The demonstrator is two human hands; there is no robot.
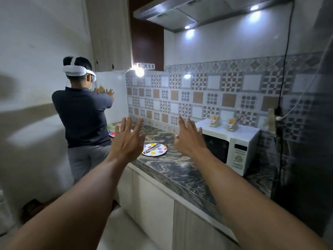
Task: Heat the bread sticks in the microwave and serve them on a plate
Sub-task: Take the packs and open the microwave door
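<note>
Both my arms are stretched out in front of me in the air. My left hand [127,139] and my right hand [189,138] have their fingers spread and hold nothing. Between them, further off on the marbled counter [178,170], lies a white plate with coloured dots [158,152], and metal tongs [152,147] rest across it. A white microwave [239,152] stands at the right of the counter with its door closed. On its top sit two clear packs of bread sticks [215,120] [232,124].
Another person in a dark shirt with a white headset [82,112] stands at the counter's far left end, hands raised. A dark fridge [310,141] fills the right edge. Cabinets [155,204] run under the counter, and cables hang by the tiled wall.
</note>
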